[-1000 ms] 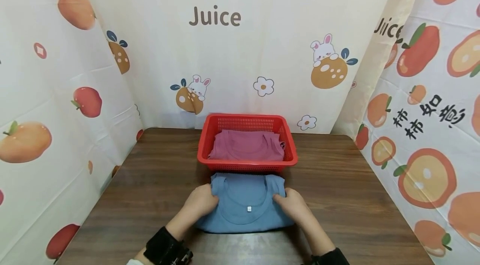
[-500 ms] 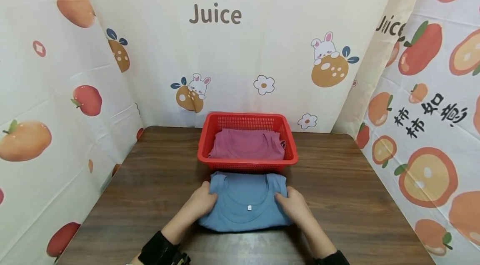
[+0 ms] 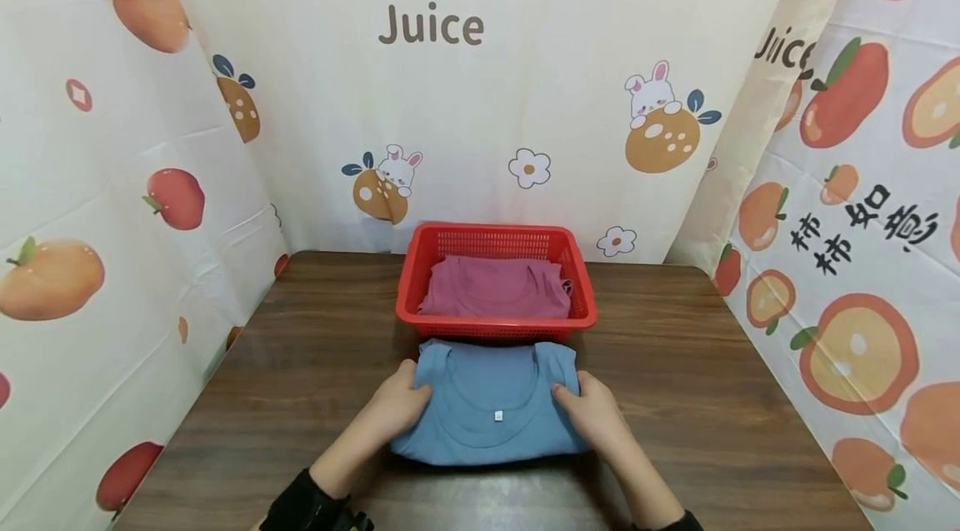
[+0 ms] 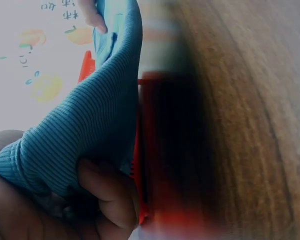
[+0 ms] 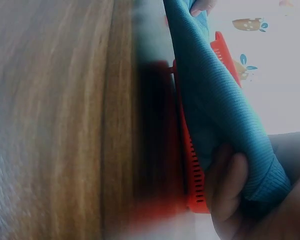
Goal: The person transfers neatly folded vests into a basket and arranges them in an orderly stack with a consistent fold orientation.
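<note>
A folded blue ribbed shirt (image 3: pixel 487 439), its round neckline and small white label facing up, is held between my two hands in the head view. My left hand (image 3: pixel 399 403) pinches its left edge, thumb on top and fingers curled underneath. On the opposite edge, my right hand (image 3: pixel 595 410) grips it the same way. Both wrist views show the shirt (image 4: pixel 90 120) raised off the table, its middle sagging a little. Just beyond it stands a red plastic basket (image 3: pixel 408 298) with a folded pink shirt (image 3: pixel 495 289) inside.
The brown wooden table (image 3: pixel 315 331) spreads around the basket and shirt. A fruit-printed white curtain (image 3: pixel 450 97) hangs behind the table's back edge, with more printed cloth (image 3: pixel 825 348) along the right side and the left.
The blue shirt has lifted slightly, and its far edge has come nearer the basket's front in the head view. Both hands keep their hold. The camera view has shifted slightly.
</note>
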Demonstrator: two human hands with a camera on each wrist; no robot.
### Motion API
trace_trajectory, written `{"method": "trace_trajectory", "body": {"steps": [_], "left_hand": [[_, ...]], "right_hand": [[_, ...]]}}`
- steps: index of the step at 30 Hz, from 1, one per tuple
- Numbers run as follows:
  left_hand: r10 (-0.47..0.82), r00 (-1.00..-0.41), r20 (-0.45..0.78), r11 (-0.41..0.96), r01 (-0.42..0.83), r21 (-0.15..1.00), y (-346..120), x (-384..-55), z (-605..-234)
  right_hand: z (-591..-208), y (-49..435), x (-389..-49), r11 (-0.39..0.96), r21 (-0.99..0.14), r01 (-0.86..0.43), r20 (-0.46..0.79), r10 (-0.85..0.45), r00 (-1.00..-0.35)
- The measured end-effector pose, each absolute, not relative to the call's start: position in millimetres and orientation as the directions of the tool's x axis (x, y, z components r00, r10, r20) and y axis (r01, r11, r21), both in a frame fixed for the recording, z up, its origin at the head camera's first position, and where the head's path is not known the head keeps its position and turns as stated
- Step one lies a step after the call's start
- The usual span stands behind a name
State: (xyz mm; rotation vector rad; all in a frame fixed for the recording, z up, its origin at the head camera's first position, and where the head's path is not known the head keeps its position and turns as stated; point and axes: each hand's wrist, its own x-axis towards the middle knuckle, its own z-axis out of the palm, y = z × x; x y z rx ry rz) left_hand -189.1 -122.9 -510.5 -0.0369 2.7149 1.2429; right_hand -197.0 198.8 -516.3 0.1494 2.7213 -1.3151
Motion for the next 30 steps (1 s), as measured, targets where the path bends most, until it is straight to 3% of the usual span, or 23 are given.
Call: {"method": "trace_trajectory", "body": {"steps": [30], "left_hand": [[0.072, -0.983, -0.17, 0.65, -0.083, 0.755, -117, -173, -451]], "right_hand": [[-463, 209, -179, 0.581, -0.797, 0.164, -0.165, 0.052, -0.985]]}}
